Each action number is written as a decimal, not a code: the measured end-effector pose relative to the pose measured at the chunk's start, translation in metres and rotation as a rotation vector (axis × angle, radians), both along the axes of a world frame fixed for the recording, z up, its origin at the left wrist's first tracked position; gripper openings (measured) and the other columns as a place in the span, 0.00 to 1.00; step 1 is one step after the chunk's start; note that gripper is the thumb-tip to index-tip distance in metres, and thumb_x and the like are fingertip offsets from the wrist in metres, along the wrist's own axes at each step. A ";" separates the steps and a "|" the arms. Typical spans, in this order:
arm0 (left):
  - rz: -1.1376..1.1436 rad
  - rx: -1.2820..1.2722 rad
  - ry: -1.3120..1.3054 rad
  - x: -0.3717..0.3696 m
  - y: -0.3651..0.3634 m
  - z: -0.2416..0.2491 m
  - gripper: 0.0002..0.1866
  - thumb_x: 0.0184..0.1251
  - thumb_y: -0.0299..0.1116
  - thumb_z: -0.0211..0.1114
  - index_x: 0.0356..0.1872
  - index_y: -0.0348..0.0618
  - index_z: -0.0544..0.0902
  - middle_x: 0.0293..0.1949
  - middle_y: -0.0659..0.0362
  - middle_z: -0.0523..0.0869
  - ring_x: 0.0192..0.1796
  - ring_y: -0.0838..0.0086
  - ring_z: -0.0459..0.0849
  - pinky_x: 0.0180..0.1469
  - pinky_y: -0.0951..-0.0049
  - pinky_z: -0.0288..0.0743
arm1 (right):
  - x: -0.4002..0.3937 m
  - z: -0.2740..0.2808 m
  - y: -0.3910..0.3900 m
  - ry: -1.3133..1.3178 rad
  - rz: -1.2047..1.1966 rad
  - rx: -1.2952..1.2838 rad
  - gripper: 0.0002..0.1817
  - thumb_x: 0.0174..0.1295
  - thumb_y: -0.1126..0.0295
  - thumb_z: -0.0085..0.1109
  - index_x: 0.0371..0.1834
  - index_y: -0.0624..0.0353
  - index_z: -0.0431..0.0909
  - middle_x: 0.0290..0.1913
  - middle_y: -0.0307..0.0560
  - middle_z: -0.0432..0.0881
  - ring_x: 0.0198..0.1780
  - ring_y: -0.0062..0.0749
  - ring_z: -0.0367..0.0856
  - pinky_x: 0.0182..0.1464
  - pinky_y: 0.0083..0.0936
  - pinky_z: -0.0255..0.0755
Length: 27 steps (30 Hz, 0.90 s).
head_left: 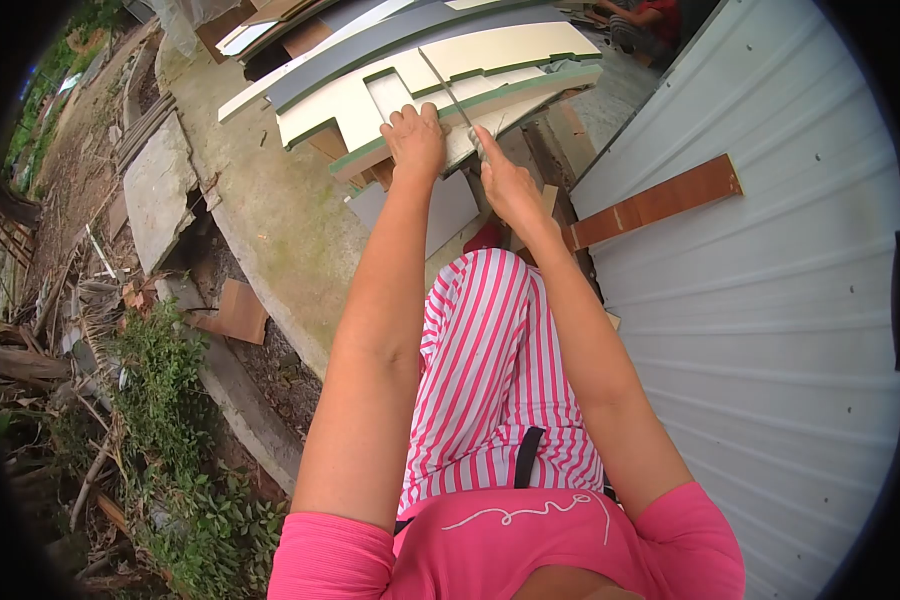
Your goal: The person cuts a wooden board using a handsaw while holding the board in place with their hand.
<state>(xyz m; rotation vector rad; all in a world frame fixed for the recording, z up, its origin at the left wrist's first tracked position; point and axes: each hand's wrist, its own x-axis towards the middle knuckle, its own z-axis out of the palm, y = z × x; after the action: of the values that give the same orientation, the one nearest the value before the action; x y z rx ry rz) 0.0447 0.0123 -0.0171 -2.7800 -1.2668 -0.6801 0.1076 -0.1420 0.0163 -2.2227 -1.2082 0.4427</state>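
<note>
A long thin blade with a light handle, a knife or saw [444, 88], points up and left across pale boards. My right hand [510, 185] is wrapped round its handle, at the boards' near right side. Just left of the blade, my left hand [415, 138] presses on the near edge of the boards, its fingers bent over the surface. Beneath lies a cream board with green edges [510, 55], which has a rectangular cut-out by my left hand. A narrower green-edged strip [530, 92] runs along the near side. The exact spot where the blade meets the board is unclear.
Grey and white strips [360, 50] lie behind the cream board. A corrugated metal wall [750, 330] stands at the right, a brown plank [660, 203] against it. Another person [645, 22] sits at the top right. Concrete ground [290, 220] and plants [170, 400] are at the left.
</note>
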 end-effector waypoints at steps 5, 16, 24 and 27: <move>0.003 0.020 -0.003 0.001 -0.001 -0.001 0.13 0.58 0.37 0.62 0.42 0.46 0.76 0.40 0.52 0.79 0.45 0.57 0.77 0.45 0.54 0.67 | 0.005 0.007 0.024 -0.006 -0.002 -0.004 0.28 0.67 0.65 0.40 0.71 0.34 0.50 0.41 0.68 0.80 0.47 0.64 0.78 0.52 0.52 0.68; 0.014 -0.020 -0.013 -0.003 -0.007 0.007 0.08 0.59 0.32 0.58 0.39 0.45 0.78 0.39 0.53 0.78 0.46 0.60 0.75 0.48 0.57 0.64 | -0.035 -0.003 -0.064 0.027 -0.027 -0.009 0.30 0.68 0.68 0.40 0.72 0.34 0.48 0.37 0.68 0.80 0.41 0.64 0.79 0.45 0.53 0.69; -0.021 0.001 -0.043 -0.003 -0.003 0.002 0.09 0.59 0.32 0.57 0.40 0.45 0.76 0.39 0.51 0.78 0.44 0.57 0.77 0.45 0.54 0.66 | -0.050 -0.002 -0.098 0.062 -0.031 0.032 0.31 0.68 0.70 0.40 0.73 0.36 0.45 0.35 0.69 0.80 0.41 0.63 0.79 0.43 0.53 0.69; -0.029 0.004 -0.056 -0.004 -0.005 0.002 0.09 0.59 0.32 0.57 0.40 0.45 0.76 0.39 0.51 0.78 0.44 0.57 0.77 0.45 0.54 0.65 | -0.036 0.008 -0.078 0.067 -0.041 -0.100 0.30 0.68 0.69 0.41 0.73 0.37 0.47 0.36 0.70 0.79 0.41 0.64 0.79 0.43 0.52 0.69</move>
<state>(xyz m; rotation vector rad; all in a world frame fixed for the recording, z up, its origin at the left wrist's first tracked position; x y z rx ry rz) 0.0409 0.0076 -0.0147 -2.8002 -1.2356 -0.7668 0.0716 -0.2199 0.0240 -2.2928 -1.1265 0.5678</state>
